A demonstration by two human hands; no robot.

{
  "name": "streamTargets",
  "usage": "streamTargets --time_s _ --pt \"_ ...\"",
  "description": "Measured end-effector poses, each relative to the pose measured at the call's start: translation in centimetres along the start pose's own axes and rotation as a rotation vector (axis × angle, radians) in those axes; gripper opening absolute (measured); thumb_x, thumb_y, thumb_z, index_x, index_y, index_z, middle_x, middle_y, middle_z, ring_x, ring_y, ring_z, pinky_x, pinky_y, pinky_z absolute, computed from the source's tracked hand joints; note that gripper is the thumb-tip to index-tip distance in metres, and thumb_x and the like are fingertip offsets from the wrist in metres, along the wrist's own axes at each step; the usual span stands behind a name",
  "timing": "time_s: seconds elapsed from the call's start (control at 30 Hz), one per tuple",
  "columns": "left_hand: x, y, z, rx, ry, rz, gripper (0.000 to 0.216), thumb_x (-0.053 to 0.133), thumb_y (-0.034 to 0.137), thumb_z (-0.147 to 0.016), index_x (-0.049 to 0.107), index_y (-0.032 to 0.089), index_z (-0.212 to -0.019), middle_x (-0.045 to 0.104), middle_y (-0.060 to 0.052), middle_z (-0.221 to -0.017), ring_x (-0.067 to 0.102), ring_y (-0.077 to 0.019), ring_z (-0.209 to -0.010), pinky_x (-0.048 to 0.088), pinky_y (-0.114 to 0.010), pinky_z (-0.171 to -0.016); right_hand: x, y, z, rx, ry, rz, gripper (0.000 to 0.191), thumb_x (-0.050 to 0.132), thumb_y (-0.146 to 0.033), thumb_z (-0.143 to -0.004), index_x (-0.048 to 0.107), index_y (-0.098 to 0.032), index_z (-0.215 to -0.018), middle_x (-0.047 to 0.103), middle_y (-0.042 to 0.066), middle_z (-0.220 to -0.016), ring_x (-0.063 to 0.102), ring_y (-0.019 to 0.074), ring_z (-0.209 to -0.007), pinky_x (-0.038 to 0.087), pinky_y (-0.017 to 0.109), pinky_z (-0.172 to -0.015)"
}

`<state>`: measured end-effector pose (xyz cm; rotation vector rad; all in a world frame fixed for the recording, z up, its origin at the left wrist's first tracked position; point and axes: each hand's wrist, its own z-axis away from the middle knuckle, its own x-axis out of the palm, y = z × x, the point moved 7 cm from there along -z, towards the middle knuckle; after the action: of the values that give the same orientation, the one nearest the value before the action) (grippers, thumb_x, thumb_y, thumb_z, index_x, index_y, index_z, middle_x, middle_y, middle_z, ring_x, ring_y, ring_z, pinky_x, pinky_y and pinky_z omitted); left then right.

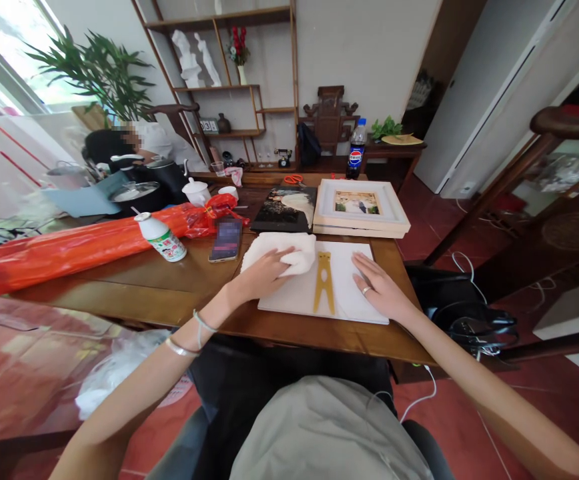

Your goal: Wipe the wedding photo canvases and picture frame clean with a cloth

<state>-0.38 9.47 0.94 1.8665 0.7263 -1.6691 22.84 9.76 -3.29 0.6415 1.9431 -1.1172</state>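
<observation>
A white board or panel [299, 299] lies flat on the wooden table in front of me. On its middle is a flat yellow A-shaped piece [324, 283] with two legs; I cannot tell whether it is loose or printed. My left hand [268, 272] grips a bunched white cloth [274, 244] over the board's left part, with cloth bulging between thumb and fingers. Stretched out flat, my right hand [377, 283] rests on the board's right side and holds nothing.
Behind the board lie a dark picture panel [287, 210] and a white-framed picture [389, 207]. To the left are a phone [226, 240], a white bottle [160, 237] and a long red plastic-wrapped bundle [84, 240]. A cola bottle [356, 150] stands farther back. Another person sits far left.
</observation>
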Motion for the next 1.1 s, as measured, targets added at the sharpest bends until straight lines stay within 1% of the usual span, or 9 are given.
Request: streamTargets --time_s 0.07,0.2,0.33,0.5,0.63,0.73,0.83,0.97,1.1 --pt "-0.4 1.8 2.3 0.03 -0.009 0.056 0.028 0.044 0.023 -0.097 0.069 0.013 -0.095 0.043 -0.012 -0.146 0.031 -0.0236 -0.141 0.028 -0.043 -0.116 0.0 0.0 0.0 0.001 0.001 0.0 0.059 0.037 -0.043 -0.095 0.043 -0.008 -0.142 0.036 0.015 -0.152 0.029 0.0262 -0.143 0.024 0.047 -0.119" --pt "-1.0 6.2 6.5 0.129 -0.031 0.125 0.022 0.048 0.017 -0.091 0.071 0.018 -0.093 0.039 -0.007 -0.15 0.028 -0.0223 -0.143 0.021 -0.045 -0.118 0.0 0.1 0.0 0.0 0.008 -0.006 0.056 0.037 -0.042 -0.095 0.043 -0.013 -0.143 0.037 0.012 -0.152 0.029 0.0257 -0.143 0.025 0.048 -0.119" --pt "-1.0 7.2 7.6 0.154 -0.039 0.13 0.022 0.048 0.019 -0.091 0.07 0.018 -0.096 0.037 -0.007 -0.151 0.026 -0.0226 -0.143 0.021 -0.046 -0.118 0.0 0.0 0.1 -0.002 0.017 -0.013 0.055 0.038 -0.042 -0.095 0.043 -0.016 -0.143 0.038 0.01 -0.152 0.03 0.0258 -0.143 0.025 0.049 -0.119" --pt "-0.9 3.1 3.8 0.097 -0.047 0.072 0.022 0.048 0.022 -0.094 0.068 0.016 -0.099 0.046 -0.011 -0.145 0.037 -0.0253 -0.138 0.029 -0.043 -0.113 -0.2 -0.1 0.0 -0.003 0.024 -0.01 0.055 0.038 -0.042 -0.095 0.044 -0.016 -0.142 0.039 0.011 -0.151 0.032 0.0271 -0.142 0.027 0.051 -0.118" --pt "-1.1 -1.6 -0.8 -0.087 -0.043 0.032 0.034 0.041 0.032 -0.098 0.066 0.01 -0.092 0.068 -0.017 -0.108 0.061 -0.0286 -0.107 0.044 -0.04 -0.096 -0.1 -0.1 0.0 -0.018 0.027 -0.003 0.055 0.038 -0.042 -0.095 0.044 -0.014 -0.142 0.038 0.012 -0.151 0.031 0.0267 -0.142 0.027 0.05 -0.118" --pt "-1.6 -3.3 -3.6 -0.117 -0.031 0.061 0.045 0.032 0.041 -0.1 0.065 0.011 -0.094 0.069 -0.014 -0.095 0.064 -0.0272 -0.095 0.046 -0.038 -0.088 -0.1 0.0 0.1 -0.026 0.033 -0.001 0.055 0.038 -0.042 -0.095 0.043 -0.015 -0.143 0.038 0.012 -0.151 0.031 0.0256 -0.142 0.027 0.05 -0.118" --pt "-2.2 -3.5 -5.8 -0.115 -0.049 0.171 0.051 0.03 0.05 -0.099 0.064 0.013 -0.097 0.068 -0.012 -0.099 0.063 -0.0253 -0.093 0.045 -0.034 -0.085 0.0 0.0 0.1 -0.034 0.041 0.003 0.054 0.038 -0.042 -0.095 0.042 -0.017 -0.143 0.038 0.01 -0.151 0.031 0.0247 -0.142 0.027 0.05 -0.118" --pt "-2.5 -1.9 -8.3 -0.098 -0.114 0.269 0.057 0.03 0.057 -0.096 0.065 0.011 -0.098 0.069 -0.014 -0.1 0.063 -0.0261 -0.094 0.045 -0.033 -0.083 -0.1 0.0 0.1 -0.037 0.039 0.006 0.055 0.038 -0.042 -0.095 0.042 -0.016 -0.143 0.038 0.011 -0.152 0.032 0.0246 -0.142 0.027 0.048 -0.118" --pt "-2.6 0.8 -11.2 -0.022 -0.133 0.335 0.054 0.032 0.052 -0.097 0.058 0.011 -0.121 0.061 -0.013 -0.126 0.057 -0.0245 -0.114 0.042 -0.03 -0.094 -0.1 0.0 0.1 -0.039 0.035 0.005 0.056 0.037 -0.043 -0.096 0.042 -0.015 -0.143 0.038 0.012 -0.151 0.032 0.0257 -0.142 0.027 0.048 -0.118"
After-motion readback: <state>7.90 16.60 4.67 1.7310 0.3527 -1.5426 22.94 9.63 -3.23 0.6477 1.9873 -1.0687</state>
